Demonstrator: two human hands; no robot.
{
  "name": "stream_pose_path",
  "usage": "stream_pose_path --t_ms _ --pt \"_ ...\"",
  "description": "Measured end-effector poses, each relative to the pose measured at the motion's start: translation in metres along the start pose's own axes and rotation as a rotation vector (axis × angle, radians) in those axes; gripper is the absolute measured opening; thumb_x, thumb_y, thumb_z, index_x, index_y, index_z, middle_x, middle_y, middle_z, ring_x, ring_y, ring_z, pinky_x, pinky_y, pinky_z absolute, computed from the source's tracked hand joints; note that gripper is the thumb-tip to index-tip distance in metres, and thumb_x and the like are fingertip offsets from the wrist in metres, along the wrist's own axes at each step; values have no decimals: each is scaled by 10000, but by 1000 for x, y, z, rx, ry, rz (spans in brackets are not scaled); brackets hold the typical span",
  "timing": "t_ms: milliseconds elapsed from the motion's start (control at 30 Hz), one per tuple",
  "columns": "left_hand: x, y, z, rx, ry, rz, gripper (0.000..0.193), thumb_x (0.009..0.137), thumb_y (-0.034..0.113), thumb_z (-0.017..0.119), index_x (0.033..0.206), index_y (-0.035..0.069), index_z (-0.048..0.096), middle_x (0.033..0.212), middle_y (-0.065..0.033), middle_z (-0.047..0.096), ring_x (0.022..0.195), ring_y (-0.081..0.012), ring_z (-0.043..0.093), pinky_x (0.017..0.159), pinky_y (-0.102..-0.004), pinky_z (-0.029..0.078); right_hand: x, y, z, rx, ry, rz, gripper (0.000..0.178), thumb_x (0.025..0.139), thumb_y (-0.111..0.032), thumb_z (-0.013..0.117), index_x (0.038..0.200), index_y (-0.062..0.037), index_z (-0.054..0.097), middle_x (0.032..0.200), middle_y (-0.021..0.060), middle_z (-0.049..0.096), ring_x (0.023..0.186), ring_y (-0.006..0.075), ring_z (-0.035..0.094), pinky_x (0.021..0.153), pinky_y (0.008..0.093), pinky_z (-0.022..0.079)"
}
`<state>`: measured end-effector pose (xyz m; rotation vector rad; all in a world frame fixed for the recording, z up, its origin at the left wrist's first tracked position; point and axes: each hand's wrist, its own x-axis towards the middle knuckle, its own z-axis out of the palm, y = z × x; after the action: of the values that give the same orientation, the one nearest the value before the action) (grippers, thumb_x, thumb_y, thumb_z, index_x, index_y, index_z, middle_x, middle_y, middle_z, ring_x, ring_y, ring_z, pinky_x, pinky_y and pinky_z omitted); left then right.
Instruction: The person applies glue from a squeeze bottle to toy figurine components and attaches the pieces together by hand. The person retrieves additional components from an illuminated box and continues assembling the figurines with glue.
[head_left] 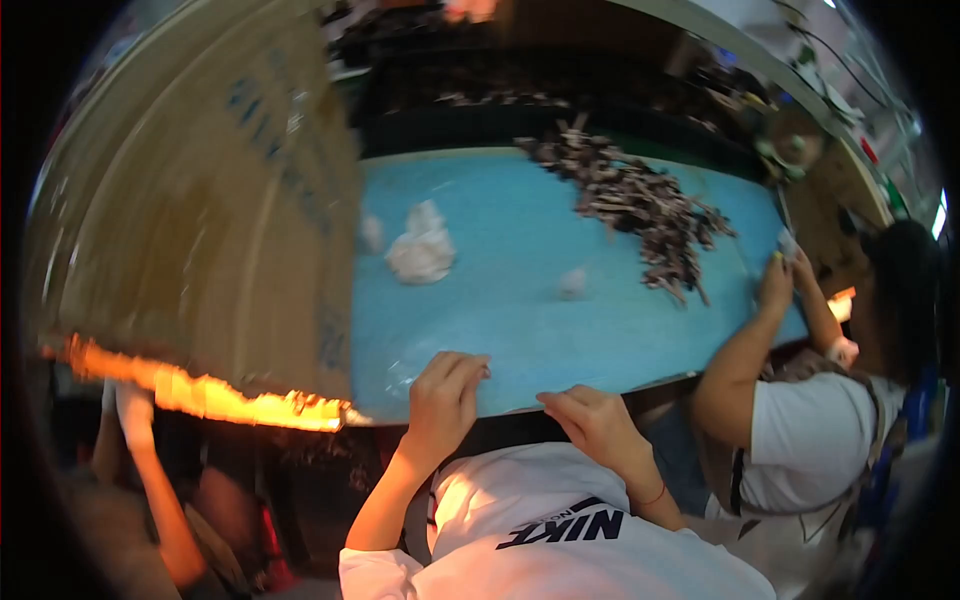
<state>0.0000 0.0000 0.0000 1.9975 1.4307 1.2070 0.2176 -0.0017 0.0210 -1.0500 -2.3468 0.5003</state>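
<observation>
My left hand (444, 402) is at the near edge of the light blue tabletop (480, 320), its fingers bent and the thumb and fingertips pressed together. To its right, at the same edge, my right hand (597, 424) is closed in a similar pinch. Whatever the fingertips hold, if anything, is too small and blurred to make out. Beyond my hands, a small whitish lump (572, 283) sits on the blue surface. Farther left lies a crumpled white bundle (422, 245), perhaps thin plastic. A loose heap of small, slender brown-and-pinkish pieces (650, 205) spreads across the far right.
A large taped cardboard sheet or box side (210, 220) stands along the left. Behind the tabletop runs a dark trough (460, 120). At the right, a person in a white shirt (815, 430) works at the table. Another person's arm (150, 470) shows lower left, beside a bright orange glow.
</observation>
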Motion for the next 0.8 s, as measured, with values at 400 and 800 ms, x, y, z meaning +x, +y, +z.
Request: stream_pose_path --t_ms 400,800 --pt "52 -2 42 404 144 64 174 711 -23 598 884 -11 609 874 -118 580 808 -288 551 666 -370 450 4 117 -77 -372 646 346 122 731 -16 600 853 -18 603 760 131 569 720 313 554 635 390 460" --pt "18 47 61 -7 37 146 232 686 -88 587 896 2 623 872 -124 604 740 -262 581 588 -304 468 -12 149 -71 -421 644 417 98 740 -41 619 833 -12 625 657 111 569 594 267 549 535 340 443"
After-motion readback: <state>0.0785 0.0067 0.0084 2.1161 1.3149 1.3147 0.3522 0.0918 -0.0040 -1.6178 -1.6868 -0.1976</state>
